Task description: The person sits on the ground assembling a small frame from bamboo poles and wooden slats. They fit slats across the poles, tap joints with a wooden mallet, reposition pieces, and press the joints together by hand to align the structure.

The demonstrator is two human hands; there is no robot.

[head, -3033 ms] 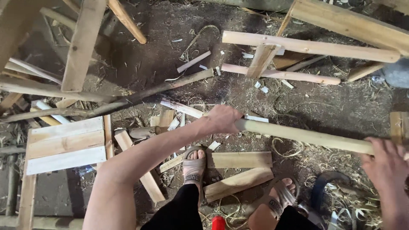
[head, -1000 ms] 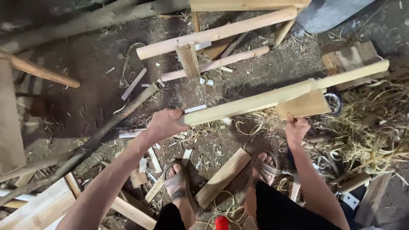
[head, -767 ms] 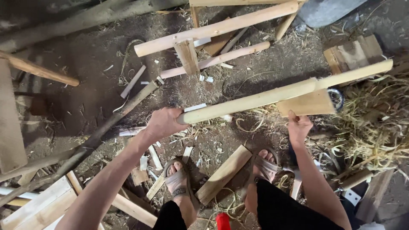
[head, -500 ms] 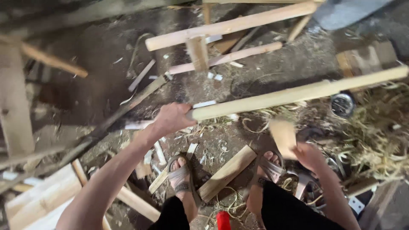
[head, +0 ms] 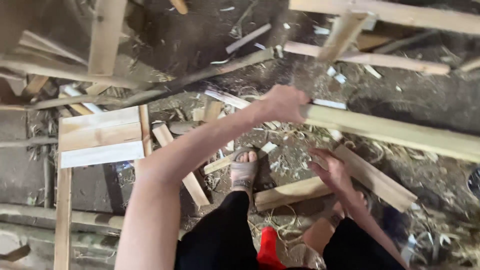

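1. Overhead, at 12 to 2 o'clock, a wooden frame (head: 390, 12) of pale bars lies on the dark ground (head: 200, 35).
2. At 3 o'clock a long pale beam (head: 395, 132) runs from the middle of the view to the right edge and slopes a little down toward the right.
3. At 9 o'clock a panel (head: 100, 135) of flat boards lies on the ground, with a thin dark pole (head: 165, 90) crossing above it.
4. Near the centre, a short plank (head: 375, 177) lies slanted under the beam, toward 4 o'clock, and a second plank (head: 290, 192) lies beside it near the feet.
5. The left hand (head: 284, 102) is at the centre, and its fingers are closed around the near end of the beam.
6. The right hand (head: 332, 172) is just below the beam, at 5 o'clock from the left hand. It rests at the near end of the short plank; the picture is blurred there, so I cannot tell if the fingers hold it or are only touching.
7. At 6 o'clock the left foot in a grey sandal (head: 243, 170) stands on the ground among wood shavings (head: 280, 160).
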